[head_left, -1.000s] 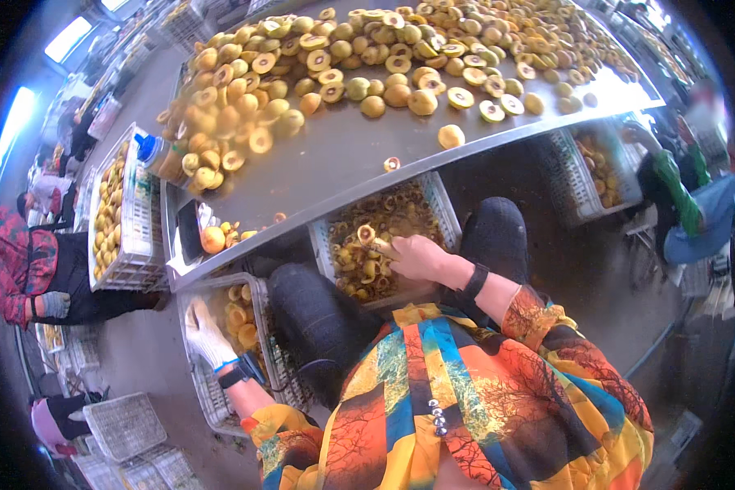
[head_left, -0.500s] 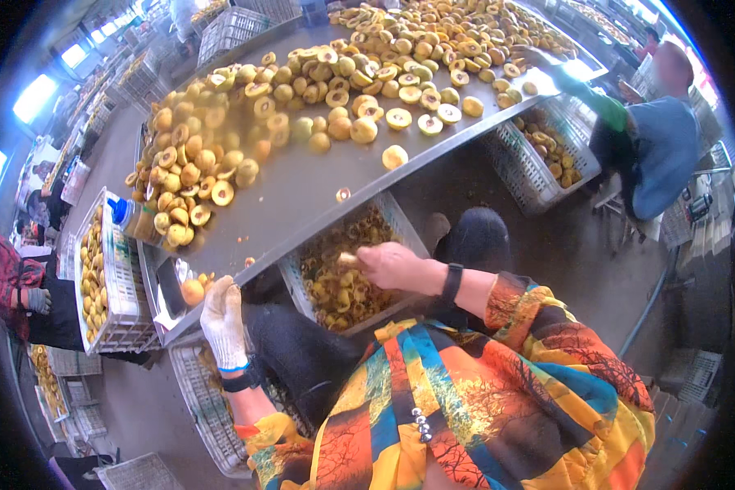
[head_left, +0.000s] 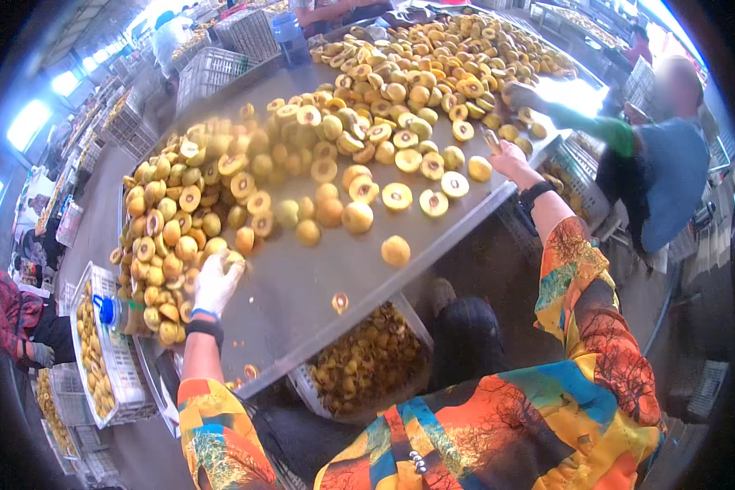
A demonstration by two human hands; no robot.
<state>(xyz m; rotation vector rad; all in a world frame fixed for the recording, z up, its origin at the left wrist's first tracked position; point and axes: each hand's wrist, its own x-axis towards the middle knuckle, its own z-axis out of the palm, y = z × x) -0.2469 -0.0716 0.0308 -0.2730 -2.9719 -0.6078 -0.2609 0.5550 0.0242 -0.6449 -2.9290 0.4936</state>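
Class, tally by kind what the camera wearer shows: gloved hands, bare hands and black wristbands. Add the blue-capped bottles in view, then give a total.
gloved left hand: 1
bare right hand: 1
black wristbands: 2
blue-capped bottles: 2
Total: 6

Left hand (head_left: 217, 282): white glove, dark band at wrist, forearm bare, rising from lower left of view. Fingers curled forward and down, palm facing away; grip state not determinable. Right hand (head_left: 508, 157): bare, arm extended far forward to upper right, black wristband at wrist. Fingers closed around small object, partly hidden. Both upper arms in bright multicoloured patterned sleeves. Hands well apart, left nearer body.
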